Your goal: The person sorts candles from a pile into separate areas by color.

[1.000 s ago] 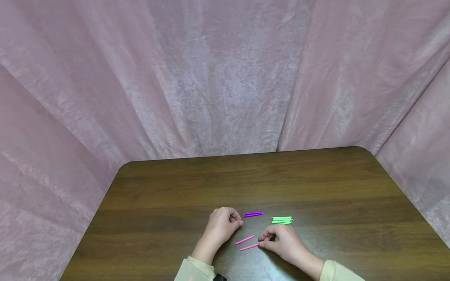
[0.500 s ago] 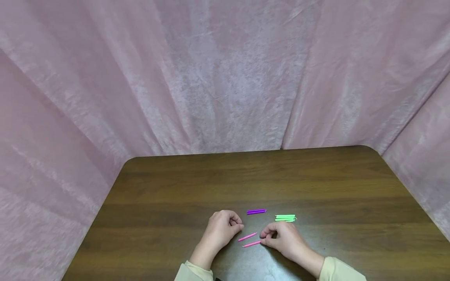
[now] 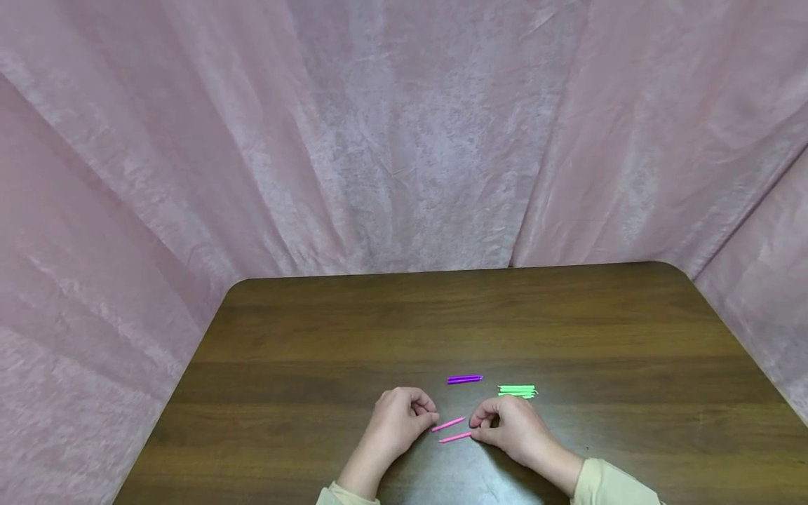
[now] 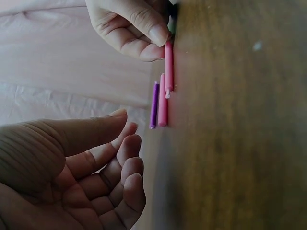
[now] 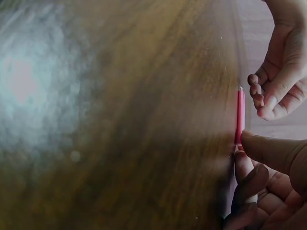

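Two thin pink candles lie side by side on the wooden table. My right hand [image 3: 513,429] pinches the right end of the nearer pink candle [image 3: 456,437] between thumb and forefinger; its white wick shows in the left wrist view. Just left of the farther pink candle [image 3: 449,423] hovers my left hand [image 3: 399,423]. Its fingers are loosely curled, and in the left wrist view a gap separates the thumb [image 4: 98,129] from the candle. Purple candles [image 3: 464,379] lie together behind the pink ones. A row of several green candles [image 3: 516,391] sits behind my right hand.
The brown wooden table [image 3: 353,330] extends to the back and both sides. A pink velvet curtain [image 3: 404,140] hangs behind its far edge and around the sides.
My left hand has come slightly nearer, close to the left end of the farther pink candle. The right hand keeps its pinch on the nearer one. The head view has shifted a little.
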{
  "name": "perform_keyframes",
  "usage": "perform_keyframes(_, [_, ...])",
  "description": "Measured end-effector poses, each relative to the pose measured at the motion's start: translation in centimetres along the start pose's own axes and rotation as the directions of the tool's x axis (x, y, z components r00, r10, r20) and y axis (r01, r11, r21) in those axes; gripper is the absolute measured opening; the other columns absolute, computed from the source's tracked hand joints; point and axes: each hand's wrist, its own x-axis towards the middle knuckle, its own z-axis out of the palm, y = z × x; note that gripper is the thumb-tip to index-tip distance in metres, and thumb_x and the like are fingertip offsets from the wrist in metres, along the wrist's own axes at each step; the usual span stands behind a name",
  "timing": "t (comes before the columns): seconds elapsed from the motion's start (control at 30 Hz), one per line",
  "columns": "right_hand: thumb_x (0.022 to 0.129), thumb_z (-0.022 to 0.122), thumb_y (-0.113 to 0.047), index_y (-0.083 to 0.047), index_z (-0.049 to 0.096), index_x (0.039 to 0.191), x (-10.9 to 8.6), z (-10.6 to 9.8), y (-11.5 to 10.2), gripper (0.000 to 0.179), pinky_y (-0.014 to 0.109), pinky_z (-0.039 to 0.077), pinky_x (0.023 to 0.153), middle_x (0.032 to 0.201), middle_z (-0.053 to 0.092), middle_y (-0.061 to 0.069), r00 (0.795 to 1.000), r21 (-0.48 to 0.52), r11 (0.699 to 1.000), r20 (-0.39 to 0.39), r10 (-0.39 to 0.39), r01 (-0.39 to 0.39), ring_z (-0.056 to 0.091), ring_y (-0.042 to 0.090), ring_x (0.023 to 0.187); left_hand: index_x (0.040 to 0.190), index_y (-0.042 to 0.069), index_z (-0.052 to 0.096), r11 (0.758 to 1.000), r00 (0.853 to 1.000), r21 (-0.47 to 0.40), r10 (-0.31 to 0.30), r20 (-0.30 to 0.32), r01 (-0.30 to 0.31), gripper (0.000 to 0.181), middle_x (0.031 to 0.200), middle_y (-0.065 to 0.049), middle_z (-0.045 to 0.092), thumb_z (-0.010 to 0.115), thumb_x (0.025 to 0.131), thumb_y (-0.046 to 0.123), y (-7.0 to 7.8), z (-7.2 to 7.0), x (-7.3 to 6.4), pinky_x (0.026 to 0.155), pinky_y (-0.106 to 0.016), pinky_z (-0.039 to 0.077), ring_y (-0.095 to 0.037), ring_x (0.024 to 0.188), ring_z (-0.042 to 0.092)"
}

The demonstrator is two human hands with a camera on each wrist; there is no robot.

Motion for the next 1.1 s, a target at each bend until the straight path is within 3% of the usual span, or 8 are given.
perform_keyframes(0.3, [0.072,0.081,-0.011,-0.02,0.07,0.072,0.2,-0.1,-0.1,0.014,0.022,0.039,0.061,0.063,0.054,-0.019,1.0,0.0,1.0,-0.005,-0.023,0.023,0.046,-0.004,0.062,0.073,0.013,0.07,0.999,1.0,-0.048,-0.001,-0.004,0.001,0.011,0.063,0.011,0.058,0.08,0.075,0.009,-0.2,0.1,-0.7,0.055,-0.02,0.041,0.003,0.054,0.048])
perform_keyframes(0.9, [0.074,0.08,-0.011,-0.023,0.066,0.068,0.2,0.2,-0.2,0.02,0.023,0.038,0.059,0.061,0.053,-0.019,1.0,-0.042,0.999,0.009,-0.024,0.024,0.044,-0.004,0.06,0.072,0.014,0.069,0.998,0.999,-0.056,-0.032,-0.034,0.03,0.012,0.063,0.014,0.056,0.08,0.076,0.01,-0.2,0.2,-1.5,0.057,-0.02,0.041,0.003,0.056,0.047])
perform_keyframes(1.1, [0.077,0.078,-0.012,-0.021,0.067,0.07,0.1,0.0,-0.1,0.016,0.023,0.04,0.061,0.064,0.056,-0.019,1.0,-0.007,1.0,0.014,-0.018,0.018,0.047,-0.004,0.062,0.071,0.015,0.068,0.998,0.999,-0.061,-0.01,-0.052,0.006,0.014,0.062,0.014,0.056,0.081,0.075,0.009,-0.2,0.3,-1.8,0.056,-0.02,0.04,0.004,0.054,0.046])
